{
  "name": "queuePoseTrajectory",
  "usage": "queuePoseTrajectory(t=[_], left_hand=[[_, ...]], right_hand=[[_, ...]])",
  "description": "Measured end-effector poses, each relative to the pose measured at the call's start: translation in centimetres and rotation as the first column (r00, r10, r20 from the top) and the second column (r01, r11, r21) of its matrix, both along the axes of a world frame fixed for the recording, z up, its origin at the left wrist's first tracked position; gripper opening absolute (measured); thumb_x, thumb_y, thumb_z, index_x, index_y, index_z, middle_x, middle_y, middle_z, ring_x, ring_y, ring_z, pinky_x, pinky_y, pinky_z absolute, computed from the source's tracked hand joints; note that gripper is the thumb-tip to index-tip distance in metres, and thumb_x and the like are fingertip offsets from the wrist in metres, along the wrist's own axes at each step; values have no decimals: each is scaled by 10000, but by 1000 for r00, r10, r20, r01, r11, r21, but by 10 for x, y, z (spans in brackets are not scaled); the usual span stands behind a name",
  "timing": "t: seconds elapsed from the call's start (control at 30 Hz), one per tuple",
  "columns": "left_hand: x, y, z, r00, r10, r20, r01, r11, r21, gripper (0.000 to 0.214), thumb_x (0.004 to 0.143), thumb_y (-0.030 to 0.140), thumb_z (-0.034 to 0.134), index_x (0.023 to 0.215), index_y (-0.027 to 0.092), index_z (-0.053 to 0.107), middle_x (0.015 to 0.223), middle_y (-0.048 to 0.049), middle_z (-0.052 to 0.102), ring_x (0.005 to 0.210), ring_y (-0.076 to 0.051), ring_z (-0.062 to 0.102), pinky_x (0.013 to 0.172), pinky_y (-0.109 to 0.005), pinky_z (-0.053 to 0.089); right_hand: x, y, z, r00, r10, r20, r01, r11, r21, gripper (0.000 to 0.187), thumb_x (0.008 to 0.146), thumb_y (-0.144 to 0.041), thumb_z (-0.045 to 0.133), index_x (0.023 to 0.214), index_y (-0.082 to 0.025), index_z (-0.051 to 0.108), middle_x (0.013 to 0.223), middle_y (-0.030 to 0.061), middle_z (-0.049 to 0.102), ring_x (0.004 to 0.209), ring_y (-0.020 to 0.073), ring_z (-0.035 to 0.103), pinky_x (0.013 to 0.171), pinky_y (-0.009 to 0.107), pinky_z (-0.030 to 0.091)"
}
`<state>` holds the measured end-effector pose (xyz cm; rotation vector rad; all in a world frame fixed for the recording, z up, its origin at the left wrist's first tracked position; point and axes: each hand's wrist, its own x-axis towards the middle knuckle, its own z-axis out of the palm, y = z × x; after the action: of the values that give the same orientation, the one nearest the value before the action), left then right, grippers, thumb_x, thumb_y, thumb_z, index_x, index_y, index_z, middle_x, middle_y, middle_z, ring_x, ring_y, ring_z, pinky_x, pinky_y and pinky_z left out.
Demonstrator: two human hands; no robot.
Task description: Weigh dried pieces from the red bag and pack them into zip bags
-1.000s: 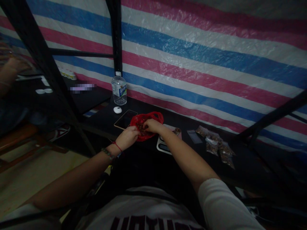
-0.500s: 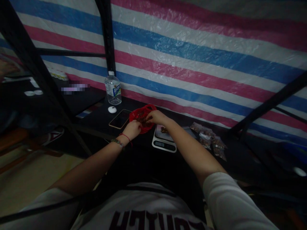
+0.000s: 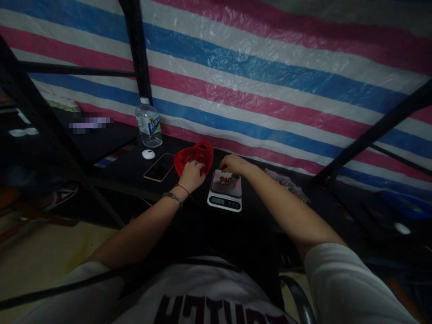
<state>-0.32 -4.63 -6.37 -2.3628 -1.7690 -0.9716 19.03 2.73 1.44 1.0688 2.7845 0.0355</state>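
Note:
On the black table, a red plastic bag (image 3: 179,163) stands with its mouth gaping, and brown pieces show dimly inside. My left hand (image 3: 195,174) is closed at the bag's near rim, its fingertips partly hidden in the opening. Just right of it, a white digital kitchen scale (image 3: 224,202) carries a small heap of brown dried pieces (image 3: 224,181) on its plate. Over the plate's far edge hovers my right hand (image 3: 232,164), fingers curled and pinched together. Whatever they hold is too dark and small to name.
Left of the bag lie a phone (image 3: 159,167) and a white round object (image 3: 148,154), with a clear plastic bottle (image 3: 149,125) behind. Small filled clear bags (image 3: 286,182) lie beyond my right forearm. Metal posts (image 3: 137,49) and a striped plastic sheet (image 3: 253,76) stand behind the table.
My right hand has left the red bag and moved right, over the scale. My left hand has shifted to the bag's near rim. The view has turned slightly right.

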Motion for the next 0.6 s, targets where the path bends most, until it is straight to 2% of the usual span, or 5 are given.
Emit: queuePoseTrajectory(t=[0.07,0.13,0.37,0.5,0.6], left_hand=[[15,1,3,988,-143,52,147,987,-68,296,778,199,522,1029,142,666,998,-109,668,938,-215,605,892,-329,455],[27,3,3,972,-207,110,221,965,-138,272,794,214,518,1009,141,667,960,-97,682,873,-194,626,822,-291,480],[38,24,-3,943,-176,283,259,922,-287,320,755,167,580,1067,150,646,984,-79,703,875,-166,660,760,-228,500],[38,30,-1,941,-180,286,268,913,-308,325,741,147,585,1059,151,651,968,-66,712,878,-163,666,760,-214,504],[35,29,2,934,-173,311,262,925,-273,344,745,117,558,1076,135,649,978,-71,713,883,-156,665,782,-209,503]], right_hand=[[2,2,-5,1000,4,21,-4,1000,-7,256,739,-184,657,980,-203,741,961,62,729,870,182,647,715,217,417],[2,4,-11,999,18,36,-17,1000,-24,277,739,-177,648,1000,-207,737,969,61,730,874,179,651,711,209,421],[3,7,-18,999,-39,35,42,996,-85,347,726,-165,649,1055,-251,717,993,32,728,850,154,660,694,183,430],[4,5,-15,998,-65,22,67,993,-94,316,750,-183,634,1047,-249,720,989,36,729,833,154,658,695,186,431],[5,3,-12,998,-68,-1,68,993,-97,275,762,-200,630,1015,-231,733,978,44,730,840,159,657,698,187,431]])
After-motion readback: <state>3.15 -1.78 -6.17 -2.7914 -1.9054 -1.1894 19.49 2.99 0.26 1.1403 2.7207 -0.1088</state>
